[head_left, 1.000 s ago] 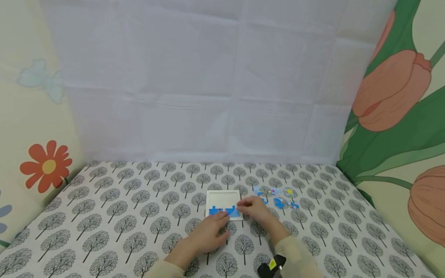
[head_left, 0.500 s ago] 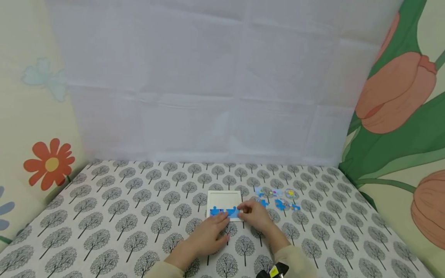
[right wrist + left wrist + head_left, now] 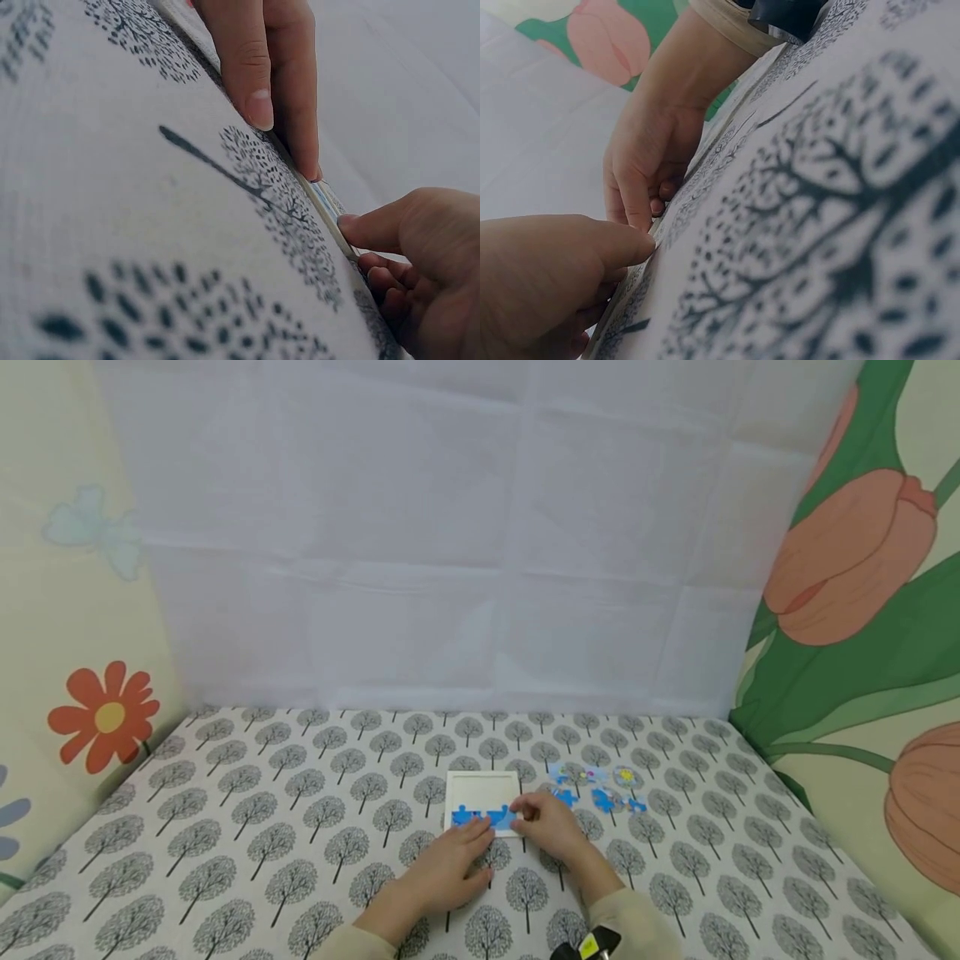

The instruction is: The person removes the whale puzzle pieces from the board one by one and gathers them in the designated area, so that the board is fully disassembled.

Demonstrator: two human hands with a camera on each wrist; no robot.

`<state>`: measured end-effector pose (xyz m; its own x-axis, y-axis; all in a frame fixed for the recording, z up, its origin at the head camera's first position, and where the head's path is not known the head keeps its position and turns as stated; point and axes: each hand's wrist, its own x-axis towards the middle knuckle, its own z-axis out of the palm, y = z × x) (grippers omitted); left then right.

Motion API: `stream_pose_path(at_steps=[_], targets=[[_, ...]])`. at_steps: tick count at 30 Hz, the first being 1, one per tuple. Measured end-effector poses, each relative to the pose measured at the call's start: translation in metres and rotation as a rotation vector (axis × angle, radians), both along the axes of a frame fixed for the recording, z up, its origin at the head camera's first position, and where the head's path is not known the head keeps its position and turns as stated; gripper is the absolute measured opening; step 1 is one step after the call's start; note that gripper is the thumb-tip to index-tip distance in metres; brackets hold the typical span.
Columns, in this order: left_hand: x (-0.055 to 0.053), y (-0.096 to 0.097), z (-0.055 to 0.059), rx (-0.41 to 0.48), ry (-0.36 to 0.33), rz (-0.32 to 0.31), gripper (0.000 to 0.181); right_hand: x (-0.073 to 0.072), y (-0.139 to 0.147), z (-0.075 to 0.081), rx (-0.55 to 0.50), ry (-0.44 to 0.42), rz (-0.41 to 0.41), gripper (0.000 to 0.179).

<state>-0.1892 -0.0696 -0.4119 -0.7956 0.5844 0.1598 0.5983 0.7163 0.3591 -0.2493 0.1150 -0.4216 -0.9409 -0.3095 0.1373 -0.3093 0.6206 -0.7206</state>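
A white square puzzle tray lies on the table, with blue jigsaw pieces along its near side. My left hand comes from the near left, its fairly straight fingertips resting on the pieces at the tray's near edge. At the tray's right side, my right hand has thumb and curled index finger at the blue corner puzzle piece, pinching its edge. In the right wrist view the right thumb lies on the tray's rim and the other fingers curl below. The palm side of the left hand is hidden.
Several loose jigsaw pieces lie right of the tray, one with a yellow sun. Tree-print cloth covers the table. A white sheet hangs behind it. A black device sits by the right sleeve.
My right hand has shifted slightly nearer along the tray's right side, its index finger more bent at the corner piece. The left hand stays on the pieces.
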Motion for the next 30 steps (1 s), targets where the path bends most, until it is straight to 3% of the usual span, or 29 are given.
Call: stream_pose_path(at_steps=[9,30], targets=[[0.0003,0.0013,0.0063,0.009,-0.014,-0.009,0.05,-0.0009,-0.0015,0.0032,0.004,-0.024,-0.014,0.011],[0.0005,-0.0011,0.0032,0.017,-0.025,-0.015,0.051,0.0016,-0.0041,-0.0004,-0.136,-0.03,-0.051,0.01]])
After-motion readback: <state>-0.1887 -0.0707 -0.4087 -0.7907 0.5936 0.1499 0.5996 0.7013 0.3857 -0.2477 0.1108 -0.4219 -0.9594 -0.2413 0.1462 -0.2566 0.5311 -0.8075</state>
